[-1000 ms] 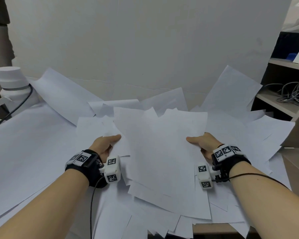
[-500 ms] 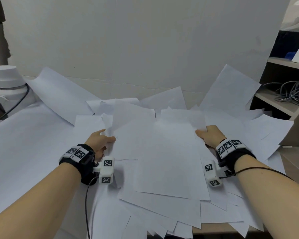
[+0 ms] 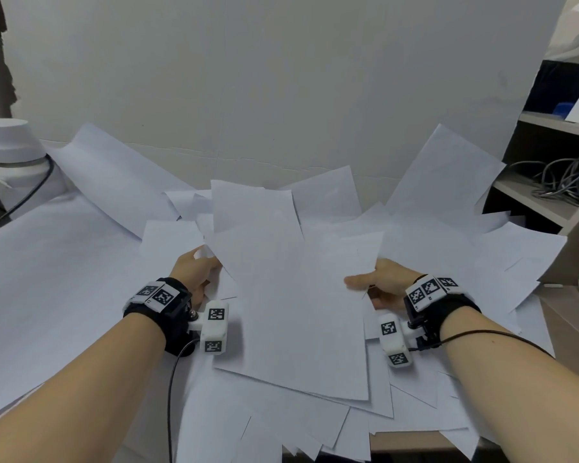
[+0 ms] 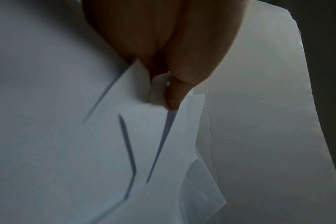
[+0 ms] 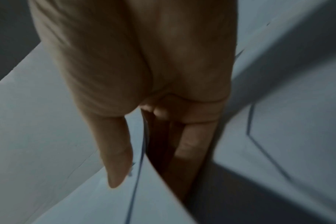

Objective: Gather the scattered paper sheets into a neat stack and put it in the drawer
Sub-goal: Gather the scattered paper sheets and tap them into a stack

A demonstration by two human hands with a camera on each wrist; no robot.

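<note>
Loosely gathered, blank sheets lie mid-table; no writing shows. At nine o'clock my left hand pinches their edge; at three my right hand clamps thumb over, fingers under.

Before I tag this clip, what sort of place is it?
Probably an office or lab workroom. Loose white sheets cover a desk, a shelf at right holds tangled cables, and a plain white board stands behind. Both hands grip the sheets: left hand, right hand.
</note>
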